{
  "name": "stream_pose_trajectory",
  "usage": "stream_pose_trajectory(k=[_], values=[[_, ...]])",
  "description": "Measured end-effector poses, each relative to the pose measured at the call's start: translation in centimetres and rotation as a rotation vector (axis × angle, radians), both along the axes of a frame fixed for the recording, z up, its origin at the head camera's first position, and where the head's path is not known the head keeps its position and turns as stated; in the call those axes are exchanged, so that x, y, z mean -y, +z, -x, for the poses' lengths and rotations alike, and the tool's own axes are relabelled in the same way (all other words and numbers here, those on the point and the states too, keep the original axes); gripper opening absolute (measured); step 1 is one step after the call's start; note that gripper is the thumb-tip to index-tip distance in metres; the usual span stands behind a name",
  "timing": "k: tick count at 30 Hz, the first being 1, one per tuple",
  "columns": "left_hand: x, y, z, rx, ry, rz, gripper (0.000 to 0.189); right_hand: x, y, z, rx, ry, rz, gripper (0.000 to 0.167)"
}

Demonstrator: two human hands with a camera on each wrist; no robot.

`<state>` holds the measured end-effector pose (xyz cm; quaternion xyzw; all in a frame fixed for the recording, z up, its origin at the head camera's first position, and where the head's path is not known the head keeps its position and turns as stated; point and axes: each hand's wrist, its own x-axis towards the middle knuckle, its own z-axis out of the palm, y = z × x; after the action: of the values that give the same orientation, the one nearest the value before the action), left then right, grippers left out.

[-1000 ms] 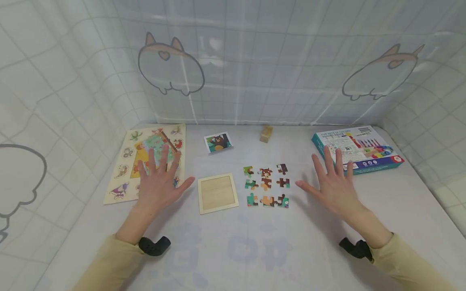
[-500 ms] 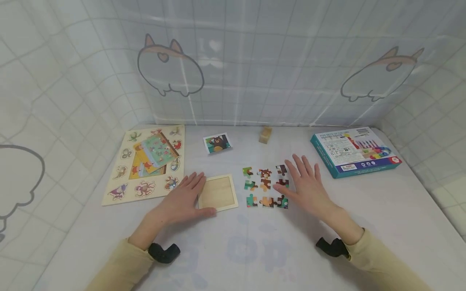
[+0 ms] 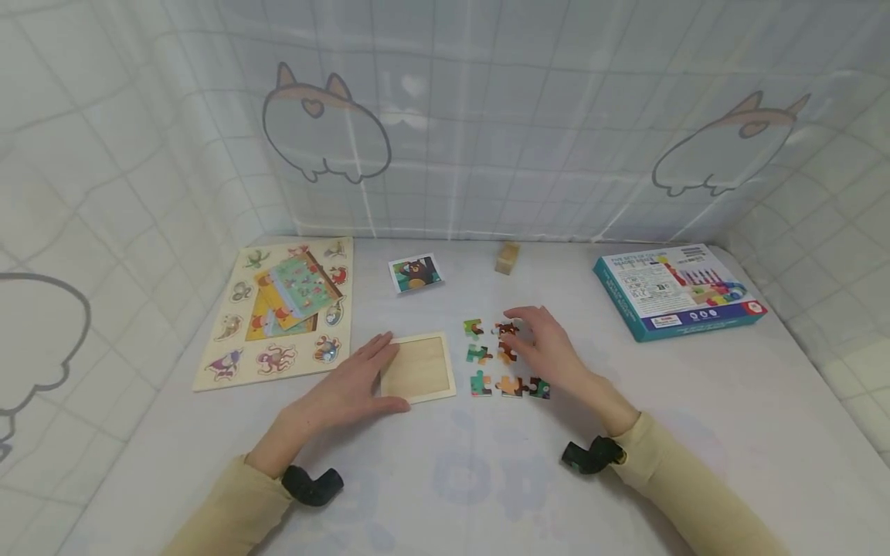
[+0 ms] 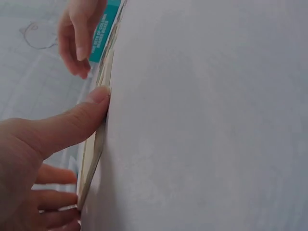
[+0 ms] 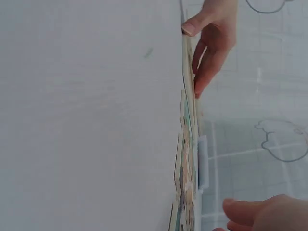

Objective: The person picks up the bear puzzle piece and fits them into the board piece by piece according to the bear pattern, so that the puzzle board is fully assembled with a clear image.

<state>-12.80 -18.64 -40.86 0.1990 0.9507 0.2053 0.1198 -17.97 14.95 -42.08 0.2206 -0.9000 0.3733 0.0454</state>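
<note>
A shallow wooden puzzle tray (image 3: 416, 367) with a raised rim and bare inside lies on the table. My left hand (image 3: 351, 384) holds its left side, thumb at the near edge and fingers by the upper left corner. Right of the tray, cut-out jigsaw pieces (image 3: 511, 385) with a brown bear picture are laid in rows. Over the upper right pieces hovers my right hand (image 3: 549, 351), thumb and forefinger bent and apart around a bear-face piece (image 3: 507, 330). It hides some right-hand pieces. In the right wrist view the thumb (image 5: 245, 211) stands apart from the pieces.
A bear picture card (image 3: 416, 273) and a small wooden block (image 3: 507, 257) lie toward the back. On the left is a sea-animal puzzle board (image 3: 274, 360) with picture cards (image 3: 299, 289) on it. A teal-edged box (image 3: 677, 292) lies at the right.
Both hands were spread above the table a second ago. My left hand came right onto the tray and stayed. The right hand moved left over the pieces, its fingers drawing inward.
</note>
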Motion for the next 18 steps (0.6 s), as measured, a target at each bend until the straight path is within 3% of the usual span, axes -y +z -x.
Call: stream_pose_trajectory(k=[9, 18], values=[[0.4, -1.1, 0.6, 0.039, -0.009, -0.141, 0.101, 2.3, -0.9, 2.4, 0.014, 0.059, -0.041, 0.033], [0.2, -1.2, 0.6, 0.005, 0.027, -0.118, 0.104, 3.4, -1.8, 3.1, -0.085, 0.056, -0.084, 0.027]])
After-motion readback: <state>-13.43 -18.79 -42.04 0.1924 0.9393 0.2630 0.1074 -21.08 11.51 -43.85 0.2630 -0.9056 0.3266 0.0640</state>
